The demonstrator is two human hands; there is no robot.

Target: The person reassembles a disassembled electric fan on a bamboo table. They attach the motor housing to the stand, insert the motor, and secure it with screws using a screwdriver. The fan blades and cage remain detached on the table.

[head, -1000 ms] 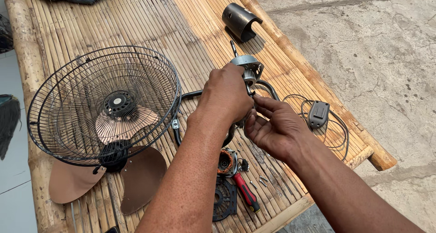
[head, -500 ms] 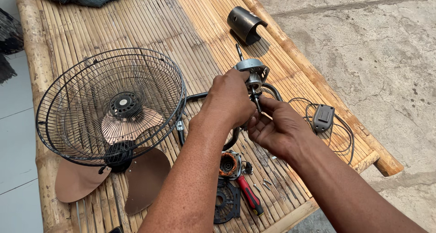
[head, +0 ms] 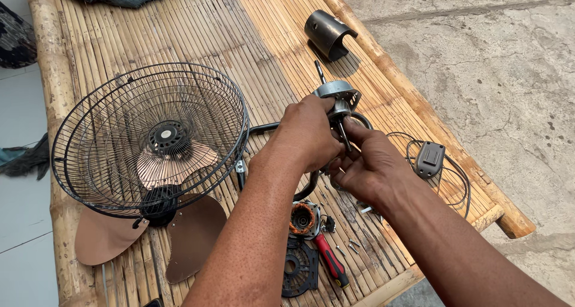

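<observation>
My left hand [head: 308, 133] grips a grey metal fan motor part [head: 336, 94] with a thin shaft sticking out at its top and a threaded rod below. My right hand [head: 365, 163] pinches that threaded rod [head: 345, 134] between thumb and fingers, just under the part. Both hands hover above a bamboo bench [head: 120, 38]. A curved black metal tube [head: 263, 128] runs beneath my hands.
A black wire fan guard [head: 150, 136] lies at the left over a brown fan blade [head: 191, 235]. A dark cylindrical cover [head: 326, 35] rests at the back. A copper-wound stator [head: 302, 218], red-handled screwdriver [head: 329, 262], black disc [head: 299, 271] and a switch box [head: 429, 159] with cable lie nearby.
My hands and the motor part stayed together. My right fingers slid up along the threaded rod. The view shifted slightly.
</observation>
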